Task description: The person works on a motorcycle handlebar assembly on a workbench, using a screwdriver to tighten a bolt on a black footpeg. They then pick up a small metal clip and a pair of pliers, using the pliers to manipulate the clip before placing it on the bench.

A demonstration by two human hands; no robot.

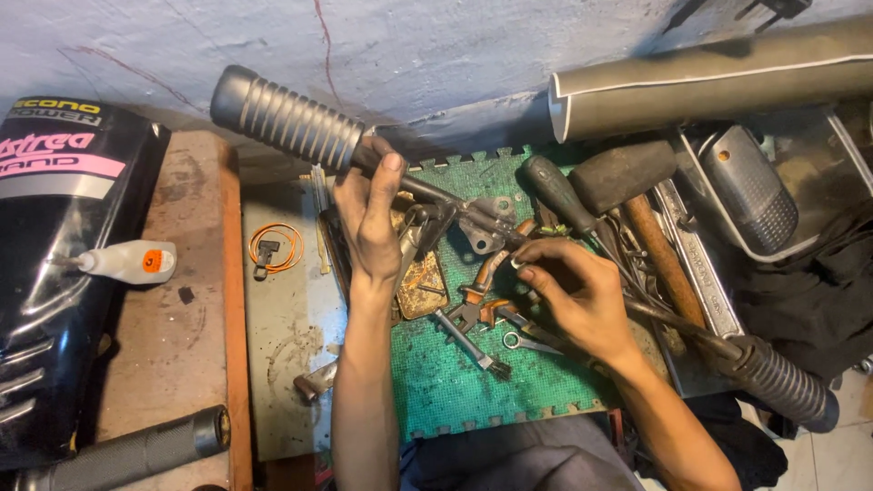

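Gripping: footpeg bar (427, 191) is clasped by left hand (368, 214) below ribbed rubber grip (286, 118) | right hand (573, 291) fingertips pinched at bracket end (486, 223) | judged heavy, rigid; rubber offers surest hold.

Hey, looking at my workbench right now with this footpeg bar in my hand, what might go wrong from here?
1. The left hand holds the metal bar with the grey ribbed rubber grip near one end only, so it may tip onto the tools.
2. The right hand works among crowded orange-handled pliers and loose spanners, so fingers might get pinched.
3. The white glue bottle lies on its side and may leak.
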